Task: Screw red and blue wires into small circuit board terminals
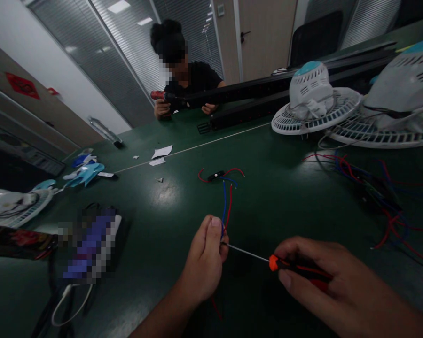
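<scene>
Head view. Shows, at lower centre above a green tabletop (155,263), a left hand (205,258) with thumb and fingers pinching a small dark part (223,242), mostly hidden by the grip and not identifiable. From the top of this grip, a blue wire (225,199) and a red wire (230,202), side by side and directed away toward the far edge. At lower right, a right hand (326,277) curled around the handle of an orange, red and black screwdriver (274,263), with the steel shaft aimed at the left hand and the tip at the small dark part; exact contact not discernible. Just beyond the wire ends, a black inline component (216,175) with red and blue leads, flat on the tabletop. At right, a tangle of red and blue wires (392,219); behind it, two white fans (313,89) with cages down and motor housings up. At far side, a seated co-worker (197,75) in a dark top, with one hand around a red-and-black power drill (158,95), next to a long black bar (239,94). Left of centre, white paper scraps (162,151).
</scene>
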### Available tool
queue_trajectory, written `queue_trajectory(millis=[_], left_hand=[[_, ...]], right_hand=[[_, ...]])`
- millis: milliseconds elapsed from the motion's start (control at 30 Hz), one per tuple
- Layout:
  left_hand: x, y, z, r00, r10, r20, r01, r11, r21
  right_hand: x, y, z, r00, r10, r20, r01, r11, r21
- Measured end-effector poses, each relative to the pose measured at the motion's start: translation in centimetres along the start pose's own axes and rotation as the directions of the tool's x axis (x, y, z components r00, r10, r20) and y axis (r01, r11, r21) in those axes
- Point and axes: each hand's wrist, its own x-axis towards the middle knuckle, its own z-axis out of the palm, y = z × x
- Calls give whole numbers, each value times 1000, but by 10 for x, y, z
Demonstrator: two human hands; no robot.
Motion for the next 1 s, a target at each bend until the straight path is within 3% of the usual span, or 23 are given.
queue_trajectory(millis=[433,700,1000], left_hand=[[-1,2,1,1000,-9,-21,9,1000,-16],[0,0,0,1000,9,-17,-9,1000,-14],[1,-2,-1,1000,9,-21,-10,999,-30]], right_hand=[[-1,1,3,992,-103,-73,87,977,-192],[2,-3,1,997,-72,25,74,988,-133],[3,-3,0,989,-122,-89,116,991,-70]])
